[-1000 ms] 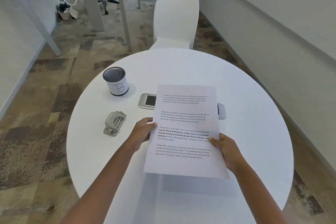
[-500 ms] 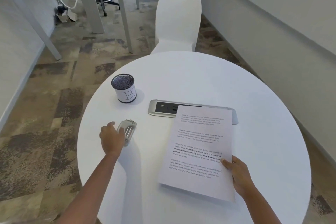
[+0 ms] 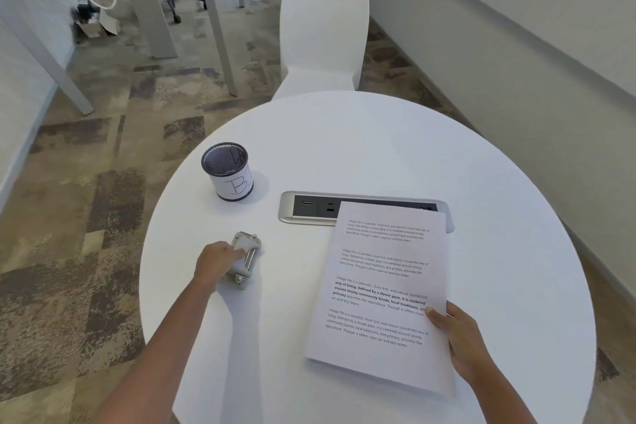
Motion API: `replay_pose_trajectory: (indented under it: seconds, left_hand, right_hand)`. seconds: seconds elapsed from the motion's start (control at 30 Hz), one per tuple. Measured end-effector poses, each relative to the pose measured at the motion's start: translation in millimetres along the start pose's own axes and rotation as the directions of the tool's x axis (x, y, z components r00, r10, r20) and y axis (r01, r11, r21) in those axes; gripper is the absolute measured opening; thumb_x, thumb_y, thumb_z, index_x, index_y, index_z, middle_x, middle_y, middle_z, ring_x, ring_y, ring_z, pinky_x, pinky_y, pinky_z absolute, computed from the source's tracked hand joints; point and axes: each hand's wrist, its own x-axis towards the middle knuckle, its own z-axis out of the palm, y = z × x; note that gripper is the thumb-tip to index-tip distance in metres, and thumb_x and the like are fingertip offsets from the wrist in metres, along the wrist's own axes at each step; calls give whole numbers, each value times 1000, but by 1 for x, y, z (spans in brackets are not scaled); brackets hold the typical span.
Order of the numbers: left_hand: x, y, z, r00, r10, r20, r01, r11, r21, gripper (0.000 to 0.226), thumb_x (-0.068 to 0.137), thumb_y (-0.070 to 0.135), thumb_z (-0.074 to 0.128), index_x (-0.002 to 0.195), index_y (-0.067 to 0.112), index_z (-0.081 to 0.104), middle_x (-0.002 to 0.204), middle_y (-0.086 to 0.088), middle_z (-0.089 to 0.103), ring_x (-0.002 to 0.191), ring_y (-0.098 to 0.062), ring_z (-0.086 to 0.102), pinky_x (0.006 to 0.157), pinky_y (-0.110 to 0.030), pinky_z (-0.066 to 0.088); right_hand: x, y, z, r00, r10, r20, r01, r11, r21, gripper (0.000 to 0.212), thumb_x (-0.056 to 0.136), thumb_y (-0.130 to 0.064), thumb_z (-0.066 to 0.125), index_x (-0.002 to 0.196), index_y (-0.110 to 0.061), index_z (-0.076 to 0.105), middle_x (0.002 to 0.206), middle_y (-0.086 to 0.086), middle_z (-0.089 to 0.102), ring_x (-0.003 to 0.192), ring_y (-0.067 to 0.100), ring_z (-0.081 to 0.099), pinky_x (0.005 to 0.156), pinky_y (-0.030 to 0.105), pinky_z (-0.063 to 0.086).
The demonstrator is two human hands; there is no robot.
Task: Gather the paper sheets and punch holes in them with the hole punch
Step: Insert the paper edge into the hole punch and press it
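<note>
A stack of printed paper sheets lies on the round white table, right of centre. My right hand pinches the stack's right edge near the lower corner, thumb on top. The small grey hole punch sits on the table to the left. My left hand is closed around the punch's left side, fingers over its top. The punch's left part is hidden by the hand.
A mesh pen cup marked "B" stands at the table's back left. A recessed power socket strip lies mid-table, partly under the sheets. A white chair stands beyond the table. Desk legs and a stool stand farther back.
My left hand left the sheets, reached left and closed on the hole punch. My right hand lowered the stack onto the table and keeps hold of its right edge.
</note>
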Motion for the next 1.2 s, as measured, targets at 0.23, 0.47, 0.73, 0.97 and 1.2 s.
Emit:
replay_pose_trajectory:
  seconds: [0.23, 0.47, 0.73, 0.97, 1.2]
  left_hand:
    - [-15, 4, 18, 964, -24, 266, 126, 919, -374, 29, 88, 11, 57, 63, 15, 42, 71, -6, 51, 65, -22, 55, 52, -26, 51]
    - [-31, 8, 43, 877, 40, 479, 242, 825, -511, 13, 88, 16, 55, 95, 6, 60, 80, -11, 68, 66, -17, 68, 59, -24, 58]
    - [-49, 18, 61, 819, 91, 566, 310, 760, -572, 14, 90, 14, 50, 89, 4, 59, 61, -10, 73, 48, -15, 66, 43, -19, 53]
    - [-57, 19, 68, 787, 155, 597, 266, 789, -554, 16, 86, 14, 53, 98, 6, 59, 72, -9, 72, 62, -21, 72, 54, -27, 60]
    - [-65, 17, 71, 757, 214, 617, 191, 831, -523, 23, 81, 14, 56, 103, 8, 60, 73, -4, 71, 65, -24, 72, 50, -22, 56]
  right_hand:
    - [-2, -11, 1, 997, 10, 72, -12, 999, 31, 20, 85, 3, 53, 97, -6, 67, 85, 10, 77, 72, 27, 73, 56, 35, 60]
    - [-5, -38, 0, 991, -43, 129, 37, 998, 50, 20, 79, -2, 59, 94, -9, 71, 94, 13, 75, 81, 31, 72, 61, 38, 60]
    - [-18, -57, -8, 985, -111, 132, 109, 994, 27, 19, 84, 0, 56, 95, -8, 69, 91, 11, 76, 76, 27, 72, 61, 37, 61]
    - [-30, -63, -12, 972, -179, 151, 187, 982, -39, 21, 85, 1, 54, 91, -11, 70, 84, 7, 77, 70, 23, 72, 56, 31, 60]
    - [-37, -66, -12, 966, -226, 125, 240, 965, -108, 20, 87, -1, 55, 93, -12, 70, 86, 7, 77, 73, 25, 71, 69, 40, 59]
